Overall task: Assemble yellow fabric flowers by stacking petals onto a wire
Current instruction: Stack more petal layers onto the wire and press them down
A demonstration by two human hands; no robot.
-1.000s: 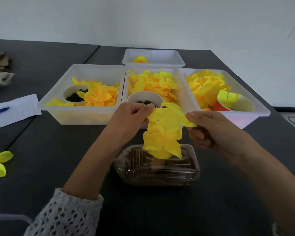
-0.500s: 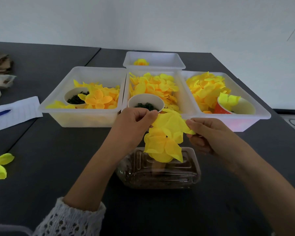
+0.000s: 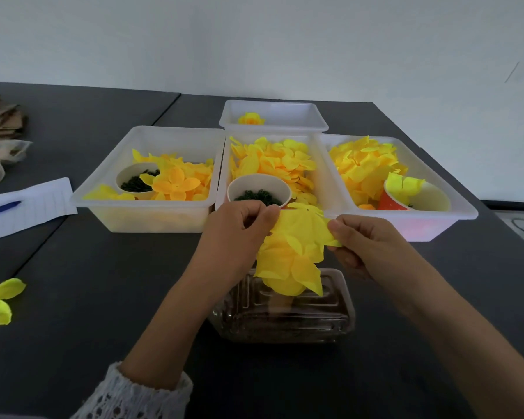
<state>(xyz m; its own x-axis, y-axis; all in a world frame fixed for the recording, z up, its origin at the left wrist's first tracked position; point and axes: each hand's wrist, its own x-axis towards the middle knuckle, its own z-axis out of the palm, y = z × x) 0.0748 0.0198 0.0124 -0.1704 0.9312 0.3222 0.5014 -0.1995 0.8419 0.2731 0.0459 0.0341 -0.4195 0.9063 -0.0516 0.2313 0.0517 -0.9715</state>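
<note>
Pinched at opposite edges by left hand (image 3: 236, 234) and right hand (image 3: 366, 240), both grips grasping the top petal layer (image 3: 303, 234), likely to spread it flat for the wire, itself hidden. Hanging below, more petals (image 3: 288, 273), above the clear box (image 3: 282, 319) on the bench (image 3: 103, 297). Just behind, within reach, bins (image 3: 152, 213) of loose petals and cups (image 3: 259, 189) of dark bits.

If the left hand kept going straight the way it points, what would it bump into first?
Probably the white cup of dark green bits, just beyond the left hand, which pinches the yellow petals. Depth is hard to judge.
</note>
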